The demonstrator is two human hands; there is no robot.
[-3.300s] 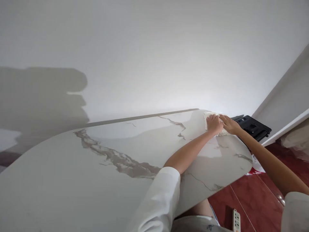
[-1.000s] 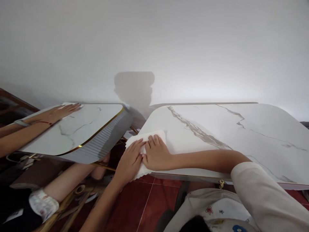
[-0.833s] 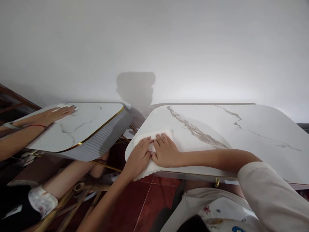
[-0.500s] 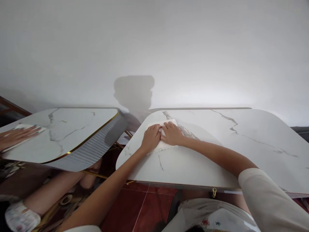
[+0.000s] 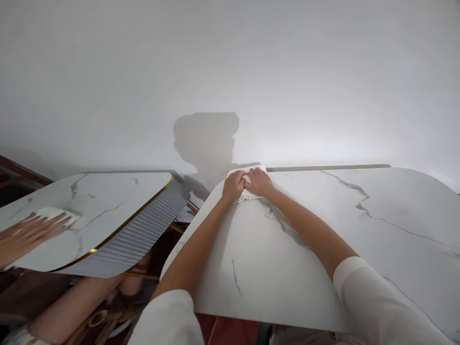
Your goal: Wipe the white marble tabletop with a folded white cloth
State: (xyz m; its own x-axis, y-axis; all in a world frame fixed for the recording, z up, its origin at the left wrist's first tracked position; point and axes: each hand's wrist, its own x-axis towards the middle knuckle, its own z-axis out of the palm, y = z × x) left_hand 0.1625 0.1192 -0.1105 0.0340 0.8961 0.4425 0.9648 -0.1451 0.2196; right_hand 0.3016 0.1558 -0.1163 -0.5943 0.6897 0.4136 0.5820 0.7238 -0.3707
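1. Cloth (image 5: 247, 195): white, with a wavy near edge; it is rumpled, a small fold standing up in its middle, and lies on the table at the far edge, toward the left end.
2. Table (image 5: 266, 268): white, marble-patterned top with grey-brown veins and rounded far corners; it lies flat beneath the cloth.

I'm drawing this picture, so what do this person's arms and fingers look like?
The plain sleeves are whitish and loose, ending near the elbows. Both forearms are bare, with no watch or bracelet showing. The fingers wear no gloves.
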